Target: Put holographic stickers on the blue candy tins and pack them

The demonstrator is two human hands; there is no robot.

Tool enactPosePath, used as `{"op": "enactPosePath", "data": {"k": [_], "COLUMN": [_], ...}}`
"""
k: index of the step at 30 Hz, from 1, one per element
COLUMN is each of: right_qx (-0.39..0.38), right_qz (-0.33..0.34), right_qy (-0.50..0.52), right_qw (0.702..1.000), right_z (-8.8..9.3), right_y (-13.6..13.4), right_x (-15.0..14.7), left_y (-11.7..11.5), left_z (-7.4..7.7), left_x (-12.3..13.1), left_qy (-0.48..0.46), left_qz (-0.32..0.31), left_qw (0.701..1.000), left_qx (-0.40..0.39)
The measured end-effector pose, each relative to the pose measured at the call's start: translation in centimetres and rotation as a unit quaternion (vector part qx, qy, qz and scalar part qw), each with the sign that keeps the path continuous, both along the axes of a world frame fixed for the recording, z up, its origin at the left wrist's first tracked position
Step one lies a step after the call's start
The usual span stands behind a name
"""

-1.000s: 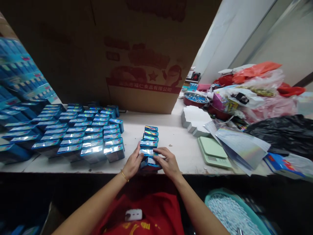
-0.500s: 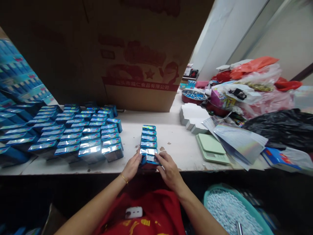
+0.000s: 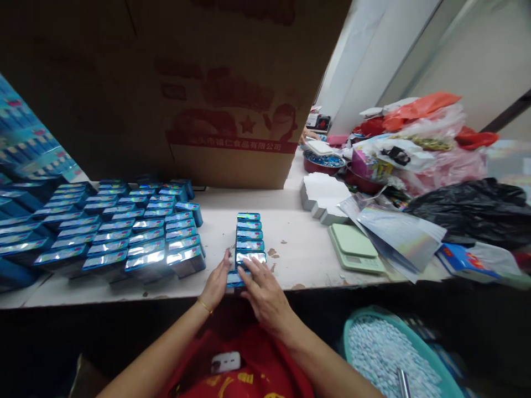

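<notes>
A short row of blue foil-topped boxes [image 3: 249, 235] runs away from me on the white table [image 3: 298, 249]. The nearest blue box [image 3: 233, 280] sits at the table's front edge, between my hands. My left hand [image 3: 216, 283] grips its left side, thumb up. Over its top my right hand [image 3: 262, 292] lies flat with the fingers stretched out, covering most of it.
A large block of the same blue boxes [image 3: 124, 235] fills the table's left. A big cardboard carton [image 3: 232, 110] stands behind. To the right are a green scale [image 3: 354, 249], holographic sheets [image 3: 400, 232], white blanks [image 3: 323, 193], bags, and another person's hand [image 3: 309, 134]. A teal basin of white pellets [image 3: 390, 354] sits low right.
The box held up in both hands has come down onto the table at the near end of the row. My right hand has shifted from its side to lie flat over its top.
</notes>
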State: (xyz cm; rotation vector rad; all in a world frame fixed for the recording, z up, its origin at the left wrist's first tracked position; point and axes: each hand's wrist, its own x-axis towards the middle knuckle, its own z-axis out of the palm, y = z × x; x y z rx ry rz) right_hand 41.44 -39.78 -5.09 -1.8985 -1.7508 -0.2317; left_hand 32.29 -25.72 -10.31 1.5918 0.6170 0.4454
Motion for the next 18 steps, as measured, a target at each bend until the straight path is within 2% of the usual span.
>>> {"op": "enactPosePath", "data": {"k": [4, 7, 10, 14, 18], "right_qx": [0.086, 0.155, 0.211, 0.215, 0.214], "right_qz": [0.048, 0.023, -0.014, -0.033, -0.036], "right_qy": [0.106, 0.159, 0.172, 0.185, 0.183], "right_qw": [0.989, 0.975, 0.962, 0.958, 0.959], "right_z": [-0.7, -1.5, -2.8, -3.3, -3.3], "right_y": [0.5, 0.4, -0.1, -0.3, 0.0], "right_x": [0.4, 0.4, 0.2, 0.7, 0.9], "left_y": [-0.3, -0.8, -1.2, -1.5, -1.8], "left_z": [0.7, 1.7, 2.5, 2.7, 2.4], "left_x": [-0.2, 0.0, 0.5, 1.2, 1.1], "left_qy": [-0.034, -0.061, -0.048, -0.013, -0.039], "left_qz": [-0.021, -0.027, -0.040, -0.008, -0.026], "left_qw": [0.998, 0.997, 0.998, 1.000, 0.998], "left_qx": [-0.041, -0.043, -0.017, 0.016, -0.049]}}
